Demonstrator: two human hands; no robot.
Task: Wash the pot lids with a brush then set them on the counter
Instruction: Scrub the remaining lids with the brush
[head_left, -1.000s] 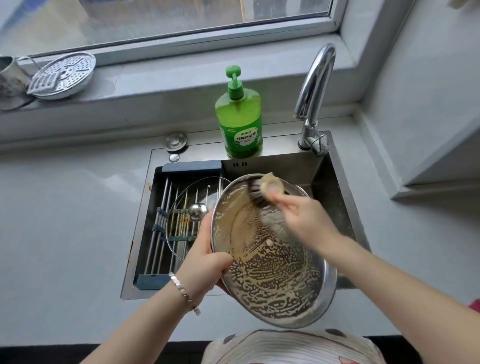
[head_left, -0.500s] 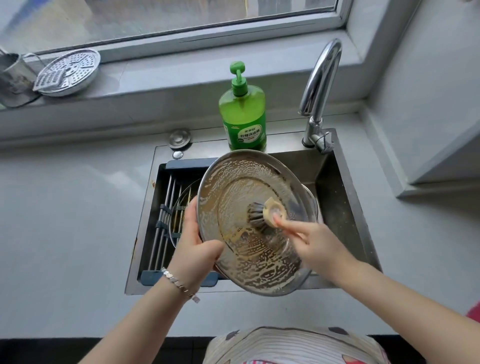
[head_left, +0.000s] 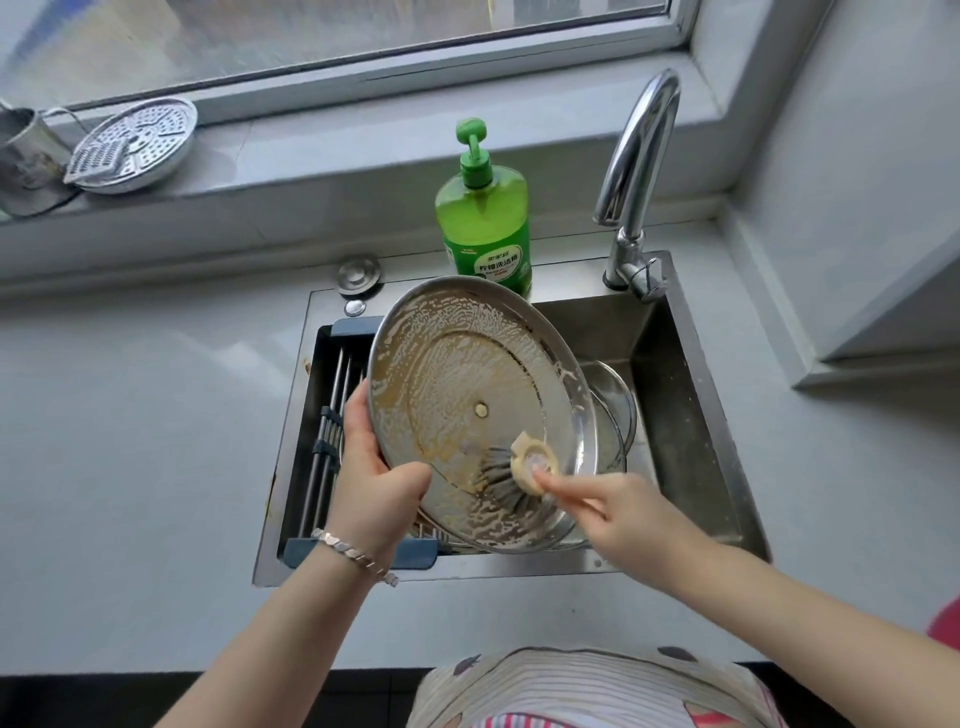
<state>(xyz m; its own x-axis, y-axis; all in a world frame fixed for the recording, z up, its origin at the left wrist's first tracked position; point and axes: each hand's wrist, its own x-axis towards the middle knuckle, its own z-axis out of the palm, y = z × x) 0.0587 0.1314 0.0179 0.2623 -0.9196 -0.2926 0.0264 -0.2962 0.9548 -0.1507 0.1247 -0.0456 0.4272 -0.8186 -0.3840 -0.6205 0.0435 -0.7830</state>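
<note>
Over the steel sink (head_left: 680, 410), a soapy round steel lid (head_left: 457, 374) was gripped by the left hand (head_left: 371, 483), a grey-bristled brush (head_left: 504, 480) pinched against it by the right hand (head_left: 628, 514).

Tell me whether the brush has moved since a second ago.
Yes. The brush, in the right hand, has come toward the person: from the pot lid's far rim, near the dish soap bottle, down to its lower part by the sink's near edge.

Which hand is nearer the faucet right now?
Right. The right hand, holding the brush, is in front of the faucet; the left hand grips the lid at its left edge, farther off.
</note>
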